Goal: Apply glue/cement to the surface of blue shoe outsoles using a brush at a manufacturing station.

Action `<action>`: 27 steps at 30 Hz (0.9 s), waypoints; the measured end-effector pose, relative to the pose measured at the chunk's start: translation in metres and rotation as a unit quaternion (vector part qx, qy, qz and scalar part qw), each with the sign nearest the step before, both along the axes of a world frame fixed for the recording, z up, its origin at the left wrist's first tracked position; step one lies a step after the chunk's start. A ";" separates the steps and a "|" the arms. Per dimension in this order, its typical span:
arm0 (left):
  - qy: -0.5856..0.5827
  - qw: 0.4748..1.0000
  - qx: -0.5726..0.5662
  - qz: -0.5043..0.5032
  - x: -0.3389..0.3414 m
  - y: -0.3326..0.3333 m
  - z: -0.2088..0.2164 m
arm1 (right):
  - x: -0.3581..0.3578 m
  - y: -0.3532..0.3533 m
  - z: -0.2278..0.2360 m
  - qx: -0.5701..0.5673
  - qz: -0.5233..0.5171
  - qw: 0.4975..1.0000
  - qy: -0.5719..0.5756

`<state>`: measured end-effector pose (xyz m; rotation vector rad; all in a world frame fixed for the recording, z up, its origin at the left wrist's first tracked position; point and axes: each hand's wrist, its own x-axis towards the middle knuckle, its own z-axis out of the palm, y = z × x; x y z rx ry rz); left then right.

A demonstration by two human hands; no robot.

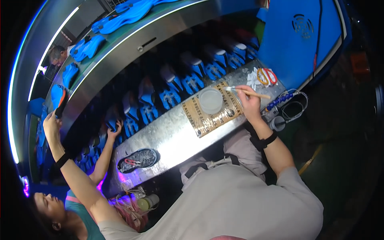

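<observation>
Right of the tub (211,101), the right hand (249,105) pinches a brush (262,96) by its handle; well left of it, the left hand (52,126) pinches a dark piece (61,106). Draining the bristles (227,89) against the tub and holding the dark piece steady should keep strokes even.

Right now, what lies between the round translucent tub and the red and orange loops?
In the head view: part of the cardboard, the brush in the right hand, then white scraps beside the loops.

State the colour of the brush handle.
The brush handle is light tan; the head view shows it best.
</observation>
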<state>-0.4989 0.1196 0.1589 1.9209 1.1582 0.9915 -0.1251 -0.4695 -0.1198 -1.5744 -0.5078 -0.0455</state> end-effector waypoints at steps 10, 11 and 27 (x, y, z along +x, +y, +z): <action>-0.246 0.928 -0.190 -0.206 0.009 -0.158 -0.089 | -0.012 0.037 0.056 -0.239 0.133 0.954 -0.121; -0.268 0.921 -0.209 -0.190 0.023 -0.204 -0.098 | -0.011 0.038 0.055 -0.248 0.137 0.952 -0.117; -0.428 0.533 -0.682 -0.261 0.025 -0.408 -0.290 | -0.044 0.040 0.044 -0.163 0.124 0.976 -0.069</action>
